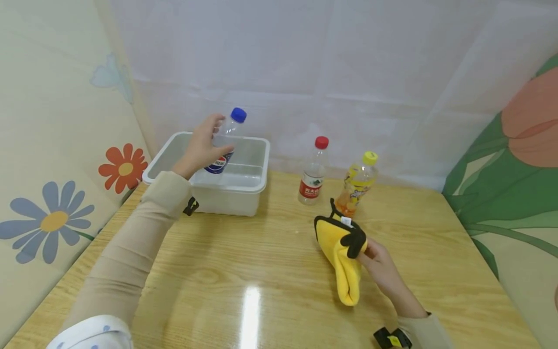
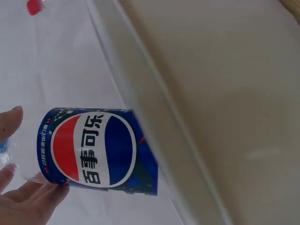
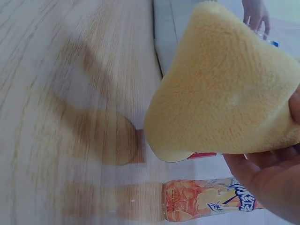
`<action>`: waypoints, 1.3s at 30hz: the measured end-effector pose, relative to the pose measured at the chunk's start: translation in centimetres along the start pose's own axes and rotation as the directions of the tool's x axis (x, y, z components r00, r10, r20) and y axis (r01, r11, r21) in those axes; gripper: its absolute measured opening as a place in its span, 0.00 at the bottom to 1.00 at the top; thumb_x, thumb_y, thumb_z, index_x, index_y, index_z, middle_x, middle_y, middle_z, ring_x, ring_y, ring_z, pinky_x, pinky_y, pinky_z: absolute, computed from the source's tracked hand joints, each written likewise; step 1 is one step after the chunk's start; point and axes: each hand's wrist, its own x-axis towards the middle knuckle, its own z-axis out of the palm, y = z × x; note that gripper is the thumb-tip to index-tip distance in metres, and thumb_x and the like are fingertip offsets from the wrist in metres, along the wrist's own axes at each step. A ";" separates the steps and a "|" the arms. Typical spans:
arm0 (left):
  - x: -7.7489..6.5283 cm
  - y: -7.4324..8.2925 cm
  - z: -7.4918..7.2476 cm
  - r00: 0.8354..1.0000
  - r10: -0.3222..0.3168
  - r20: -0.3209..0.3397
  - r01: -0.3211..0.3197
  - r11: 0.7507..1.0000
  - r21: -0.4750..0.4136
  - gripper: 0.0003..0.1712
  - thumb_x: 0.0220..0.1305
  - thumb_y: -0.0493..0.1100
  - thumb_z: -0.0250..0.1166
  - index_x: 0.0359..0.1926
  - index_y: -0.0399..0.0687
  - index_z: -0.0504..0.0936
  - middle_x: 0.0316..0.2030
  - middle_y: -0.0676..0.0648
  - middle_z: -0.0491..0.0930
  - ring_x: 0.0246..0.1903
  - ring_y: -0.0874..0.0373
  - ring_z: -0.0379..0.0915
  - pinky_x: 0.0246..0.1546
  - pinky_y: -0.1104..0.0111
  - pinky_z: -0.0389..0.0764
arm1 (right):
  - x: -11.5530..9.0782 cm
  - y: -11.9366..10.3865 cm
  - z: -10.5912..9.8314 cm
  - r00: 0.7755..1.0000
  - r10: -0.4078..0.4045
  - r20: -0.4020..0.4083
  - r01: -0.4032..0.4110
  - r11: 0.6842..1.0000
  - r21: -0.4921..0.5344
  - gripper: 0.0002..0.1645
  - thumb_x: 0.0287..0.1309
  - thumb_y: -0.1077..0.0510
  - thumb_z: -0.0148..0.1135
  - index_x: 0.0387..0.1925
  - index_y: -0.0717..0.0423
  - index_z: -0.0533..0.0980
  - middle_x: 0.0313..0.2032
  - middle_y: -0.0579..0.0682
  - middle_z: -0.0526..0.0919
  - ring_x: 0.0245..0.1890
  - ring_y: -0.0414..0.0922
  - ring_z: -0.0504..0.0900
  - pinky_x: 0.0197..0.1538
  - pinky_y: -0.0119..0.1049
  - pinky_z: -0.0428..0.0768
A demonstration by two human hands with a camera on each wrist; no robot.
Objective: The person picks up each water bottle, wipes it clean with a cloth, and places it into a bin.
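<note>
My left hand [image 1: 205, 145] holds a clear plastic cola bottle [image 1: 216, 165] with a blue cap, thumb and fingers around its upper part. The bottle leans to the right, its lower part down inside a white plastic bin [image 1: 226, 201]. In the left wrist view the bottle's blue label [image 2: 93, 150] shows beside the bin's rim. At the right, my right hand [image 1: 383, 266] pinches a folded yellow cloth [image 1: 337, 252] with black edging and a white tag. The cloth hangs over the table; its fuzzy side [image 3: 220, 84] fills much of the right wrist view.
A red-capped water bottle [image 1: 311, 182] stands right of the bin. Beside it is a yellow-capped drink bottle [image 1: 355, 189], its base partly behind the cloth. A pale sheet [image 1: 305, 58] hangs behind the wooden table [image 1: 209, 291]. Flower-print panels stand at both sides.
</note>
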 end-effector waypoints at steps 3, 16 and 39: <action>0.3 -1.1 -0.2 0.997 -0.012 0.080 0.007 0.998 0.068 0.41 0.50 0.35 0.68 0.62 0.33 0.57 0.59 0.31 0.61 0.57 0.36 0.59 0.58 0.48 0.63 | -0.1 -0.1 0.0 1.000 -0.003 0.003 0.003 1.000 0.009 0.12 0.60 0.72 0.48 0.44 0.76 0.71 0.40 0.34 0.78 0.41 0.33 0.75 0.40 0.24 0.76; 0.4 -3.7 0.6 0.827 -0.174 0.535 0.005 0.953 0.302 0.43 0.46 0.29 0.68 0.64 0.36 0.59 0.61 0.33 0.61 0.57 0.38 0.60 0.55 0.49 0.68 | -0.3 -0.1 0.0 1.000 -0.006 -0.015 0.006 1.000 0.021 0.13 0.60 0.73 0.48 0.45 0.75 0.71 0.42 0.33 0.78 0.43 0.32 0.74 0.41 0.24 0.76; 1.1 2.2 0.9 0.957 0.110 0.269 -0.100 0.994 -0.048 0.20 0.64 0.42 0.57 0.54 0.37 0.71 0.43 0.38 0.77 0.42 0.48 0.73 0.45 0.59 0.76 | -0.5 0.0 -0.6 0.999 -0.032 -0.041 0.033 0.999 0.033 0.14 0.59 0.73 0.48 0.45 0.68 0.74 0.43 0.33 0.78 0.45 0.31 0.74 0.43 0.21 0.75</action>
